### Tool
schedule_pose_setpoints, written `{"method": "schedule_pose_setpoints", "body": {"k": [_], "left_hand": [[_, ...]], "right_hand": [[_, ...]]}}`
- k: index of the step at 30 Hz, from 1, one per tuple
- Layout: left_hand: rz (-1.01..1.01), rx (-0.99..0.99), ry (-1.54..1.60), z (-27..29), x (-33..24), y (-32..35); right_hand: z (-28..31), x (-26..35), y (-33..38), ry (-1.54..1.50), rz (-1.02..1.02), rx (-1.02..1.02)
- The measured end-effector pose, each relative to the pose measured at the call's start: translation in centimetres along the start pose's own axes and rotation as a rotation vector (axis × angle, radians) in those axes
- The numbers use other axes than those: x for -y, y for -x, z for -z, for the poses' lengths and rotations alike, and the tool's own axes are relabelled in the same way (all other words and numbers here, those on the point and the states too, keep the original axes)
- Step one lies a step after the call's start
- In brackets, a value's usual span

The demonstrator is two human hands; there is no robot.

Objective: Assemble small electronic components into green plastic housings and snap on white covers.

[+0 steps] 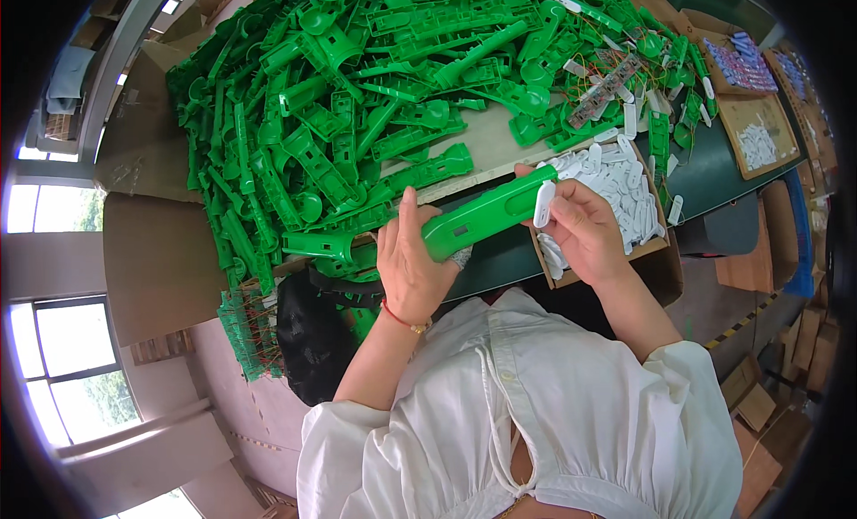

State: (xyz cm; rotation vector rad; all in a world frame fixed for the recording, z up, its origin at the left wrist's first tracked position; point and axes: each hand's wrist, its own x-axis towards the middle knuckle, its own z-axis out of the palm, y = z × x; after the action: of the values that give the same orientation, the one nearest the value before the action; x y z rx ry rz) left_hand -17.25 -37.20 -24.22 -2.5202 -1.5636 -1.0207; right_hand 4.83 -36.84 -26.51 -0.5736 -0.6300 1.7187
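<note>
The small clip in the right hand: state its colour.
White clip, seen in the head view, pressed against the green housing.

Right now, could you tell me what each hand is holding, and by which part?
The left hand grips the green plastic casing around its lower end. The right hand pinches a small white piece against the casing's upper end.

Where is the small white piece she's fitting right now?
The small white piece is pinched in the right hand near picture centre, against the end of the green handle held by the left hand, just before the box of white pieces.
</note>
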Motion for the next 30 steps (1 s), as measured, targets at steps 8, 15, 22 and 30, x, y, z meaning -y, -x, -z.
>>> {"method": "schedule_pose_setpoints", "body": {"k": [8, 15, 22, 30], "left_hand": [[-0.168, -0.147, -0.219, -0.8, 0.2, 1.8], [-0.093, -0.187, -0.17, -1.2, 0.4, 2.4], [0.924, 0.482, 1.473, -2.8, -0.9, 2.7], [0.666, 0.556, 1.48, -2.8, -2.6, 2.0]], "right_hand": [[2.4, 0.4, 0.8, 0.051, 0.124, -0.225], [3.1, -0.6, 1.9, 0.002, 0.037, -0.246], [-0.2, -1.5, 2.7, 0.456, -0.049, -0.19], [-1.8, -1.4, 2.8, 0.542, -0.107, -0.069]]}}
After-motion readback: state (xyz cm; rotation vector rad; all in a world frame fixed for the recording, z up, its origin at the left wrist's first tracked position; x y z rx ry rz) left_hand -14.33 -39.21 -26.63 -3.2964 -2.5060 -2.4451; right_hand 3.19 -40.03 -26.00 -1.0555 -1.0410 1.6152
